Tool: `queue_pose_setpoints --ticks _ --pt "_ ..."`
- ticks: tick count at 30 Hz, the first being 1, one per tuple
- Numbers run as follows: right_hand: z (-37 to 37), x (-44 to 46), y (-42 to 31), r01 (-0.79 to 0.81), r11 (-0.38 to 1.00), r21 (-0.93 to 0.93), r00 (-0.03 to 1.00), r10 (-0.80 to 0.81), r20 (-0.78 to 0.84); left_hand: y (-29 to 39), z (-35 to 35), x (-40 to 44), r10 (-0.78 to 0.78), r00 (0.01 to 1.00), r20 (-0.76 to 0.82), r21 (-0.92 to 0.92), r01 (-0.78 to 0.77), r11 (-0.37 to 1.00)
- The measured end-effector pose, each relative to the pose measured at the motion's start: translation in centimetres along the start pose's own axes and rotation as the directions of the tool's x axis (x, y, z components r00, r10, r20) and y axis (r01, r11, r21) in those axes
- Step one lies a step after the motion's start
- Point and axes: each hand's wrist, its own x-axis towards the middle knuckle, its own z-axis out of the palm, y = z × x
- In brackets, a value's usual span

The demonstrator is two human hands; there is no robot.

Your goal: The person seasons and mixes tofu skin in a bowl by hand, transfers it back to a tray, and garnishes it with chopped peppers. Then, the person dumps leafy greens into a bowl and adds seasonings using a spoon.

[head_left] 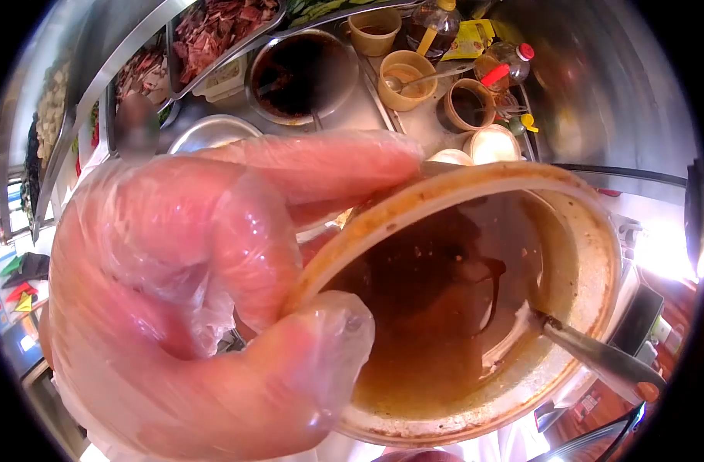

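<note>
My left hand (206, 262), in a clear plastic glove, fills the left and middle of the view. Its thumb and bent fingers grip the left rim of a round plastic tub (598, 262). The tub is tilted so that its mouth faces me, and its rim is stained brown. Dark brown sauce (421, 308) lies inside, with a thicker dark streak. From the sauce a metal spoon (598, 354) leans out over the right rim. I cannot make out my right hand.
Behind stands a metal bowl of dark sauce (344, 73), beside trays of sliced meat (217, 31). Several smaller tubs, one a tan tub with a spoon (406, 94), stand at the back. Bottles, including a red-capped bottle (510, 61), sit against the metal wall (606, 92).
</note>
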Motion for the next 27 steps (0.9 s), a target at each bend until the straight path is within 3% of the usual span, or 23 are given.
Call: queue_pose_setpoints --ticks 5,9,11,13,15,16,18,20,21,24,25,27 --pt "-0.8 0.6 -0.1 0.015 1.000 -0.002 1.000 -0.015 0.009 0.3 -0.1 -0.7 -0.006 1.000 0.022 0.020 0.006 1.000" --pt "-1.9 2.5 -0.4 0.042 0.999 -0.016 0.998 -0.041 0.043 0.9 -1.9 -3.8 -0.080 0.994 -0.070 0.156 0.090 0.984" --pt "-2.8 4.3 -0.7 0.063 0.998 0.000 0.995 -0.063 0.079 1.0 -2.0 -5.4 -0.112 0.981 -0.160 0.138 0.134 0.981" --pt "-4.5 7.4 -0.5 0.055 0.984 0.171 0.981 -0.084 0.172 1.0 -1.6 -6.7 -0.154 0.949 -0.275 0.030 0.169 0.985" --pt "-6.9 12.3 0.7 -0.049 0.885 0.464 0.940 -0.116 0.321 1.2 -1.3 -8.3 -0.236 0.869 -0.435 0.080 0.299 0.951" --pt "-7.5 12.9 -0.8 -0.104 0.851 0.515 0.911 -0.126 0.393 1.1 -1.2 -9.1 -0.270 0.815 -0.514 0.090 0.364 0.927" --pt "-8.5 13.4 -3.9 0.057 0.977 0.205 0.935 -0.124 0.331 0.0 -1.1 -10.5 -0.248 0.769 -0.589 0.054 0.344 0.937" --pt "-8.8 11.7 -9.2 0.204 0.971 -0.126 0.949 -0.165 0.269 -1.6 -1.8 -11.6 -0.236 0.726 -0.646 0.046 0.345 0.938" --pt "-7.0 5.8 -14.5 0.191 0.970 -0.152 0.977 -0.173 0.122 -2.6 -2.7 -12.4 -0.242 0.705 -0.667 0.046 0.362 0.931" --pt "-9.0 6.8 -17.2 0.259 0.922 -0.287 0.957 -0.206 0.202 -4.6 -3.7 -13.1 -0.248 0.602 -0.759 0.001 0.383 0.924" --pt "-9.2 5.9 -17.5 0.404 0.907 -0.122 0.895 -0.364 0.257 -5.1 -3.7 -13.0 -0.249 0.564 -0.787 -0.018 0.382 0.924" --pt "-11.3 9.5 -15.8 0.468 0.849 -0.246 0.873 -0.400 0.280 -6.0 -3.2 -12.4 -0.188 0.538 -0.822 -0.025 0.296 0.955"
